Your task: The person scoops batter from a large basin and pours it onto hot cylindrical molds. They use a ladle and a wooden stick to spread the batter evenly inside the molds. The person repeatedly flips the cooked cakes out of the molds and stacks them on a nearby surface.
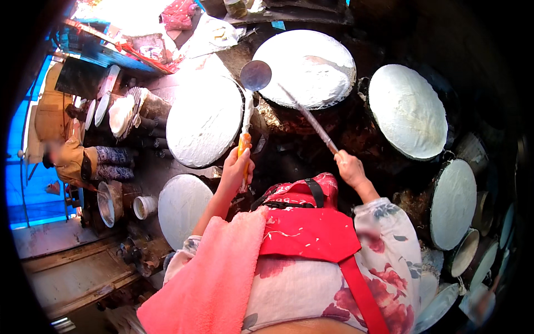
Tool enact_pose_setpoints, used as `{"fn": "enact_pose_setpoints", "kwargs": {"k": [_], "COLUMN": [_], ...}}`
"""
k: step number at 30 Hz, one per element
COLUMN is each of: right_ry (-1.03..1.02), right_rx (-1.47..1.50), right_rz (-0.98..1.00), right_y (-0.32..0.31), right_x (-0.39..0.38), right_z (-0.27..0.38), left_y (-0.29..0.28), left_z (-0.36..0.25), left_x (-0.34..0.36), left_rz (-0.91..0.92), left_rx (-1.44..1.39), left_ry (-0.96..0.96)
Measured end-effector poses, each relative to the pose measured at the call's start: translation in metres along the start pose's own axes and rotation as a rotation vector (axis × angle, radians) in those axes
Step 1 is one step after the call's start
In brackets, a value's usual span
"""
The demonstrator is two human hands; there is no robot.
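Observation:
My left hand [237, 165] is closed around the orange handle [243, 145] of a tool whose narrow blade [248, 111] is coated in white. My right hand [351, 168] grips a long metal rod [311, 121] slanting up to the left. At the rod's far end appears a round, dark metal head [256, 75], like a ladle's; the join is lost against the white behind. The blade's tip is close to this head; whether they touch, I cannot tell. Beyond the head stands a large round vessel [306, 67] with a white, uneven top. A similar white-topped vessel [204, 119] is left of the blade.
More white-topped round vessels stand right [409, 111], lower right [453, 204] and lower left [183, 209]. Another person [75, 161] in a tan top is at the far left, near a wide bucket [109, 203] and a smaller white tub [145, 207]. A pink towel [206, 278] hangs over my left side.

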State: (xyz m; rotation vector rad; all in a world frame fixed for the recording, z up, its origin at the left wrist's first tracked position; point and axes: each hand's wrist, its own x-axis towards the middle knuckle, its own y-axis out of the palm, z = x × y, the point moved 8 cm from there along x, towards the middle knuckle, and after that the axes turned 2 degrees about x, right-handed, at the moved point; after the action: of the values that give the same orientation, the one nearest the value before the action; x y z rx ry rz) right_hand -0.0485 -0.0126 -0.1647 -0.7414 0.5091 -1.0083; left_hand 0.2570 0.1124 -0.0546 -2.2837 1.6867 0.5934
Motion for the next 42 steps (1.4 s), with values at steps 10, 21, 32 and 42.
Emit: {"fn": "enact_pose_setpoints", "kwargs": {"k": [10, 21, 32, 42], "right_ry": [0.019, 0.402, 0.434, 0.32], "right_rx": [0.006, -0.164, -0.113, -0.18], "right_rz": [-0.012, -0.28, -0.225, -0.166], "right_y": [-0.023, -0.075, -0.044, -0.054], "right_x": [0.016, 0.166, 0.077, 0.104], "right_z": [-0.026, -0.061, -0.025, -0.023], "left_y": [0.012, 0.025, 0.014, 0.023], "left_z": [-0.003, -0.006, -0.007, -0.023], "left_x": [0.011, 0.004, 0.005, 0.011], "left_rz": [-0.003, 0.006, -0.021, 0.035], "left_rx": [0.052, -0.023, -0.053, -0.032], "left_ry": [-0.012, -0.024, -0.026, -0.063]}}
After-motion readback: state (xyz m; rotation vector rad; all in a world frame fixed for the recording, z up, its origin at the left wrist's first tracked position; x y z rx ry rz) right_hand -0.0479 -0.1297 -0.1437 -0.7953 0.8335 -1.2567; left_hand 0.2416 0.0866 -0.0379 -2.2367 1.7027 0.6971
